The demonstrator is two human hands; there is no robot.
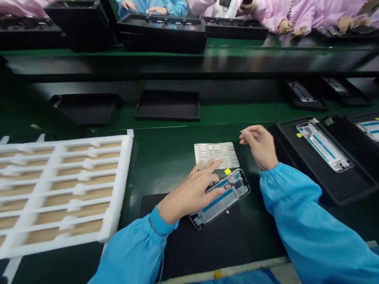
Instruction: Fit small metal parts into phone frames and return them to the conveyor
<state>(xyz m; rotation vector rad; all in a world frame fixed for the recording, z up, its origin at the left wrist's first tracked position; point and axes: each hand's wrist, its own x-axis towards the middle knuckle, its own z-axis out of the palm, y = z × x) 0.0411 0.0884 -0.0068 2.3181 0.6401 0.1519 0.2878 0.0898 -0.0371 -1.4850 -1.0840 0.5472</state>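
A phone frame (232, 194) with blue strips and a yellow tab lies tilted on a black mat (206, 247). My left hand (197, 188) rests over its left part, fingers spread, the fingertips reaching onto a silver sheet of small labels (227, 153) just behind the frame. To the right of the sheet, my right hand (259, 144) is raised with thumb and forefinger pinched together. Something tiny and pale shows at those fingertips, too small to name.
White foam tray (113, 207) at left. Black trays (358, 185) at right hold more phone frames (325, 147). Two black trays (167, 104) stand at the back. Across a raised green ledge, people in pink and blue sleeves work with phones and black bins (161, 33).
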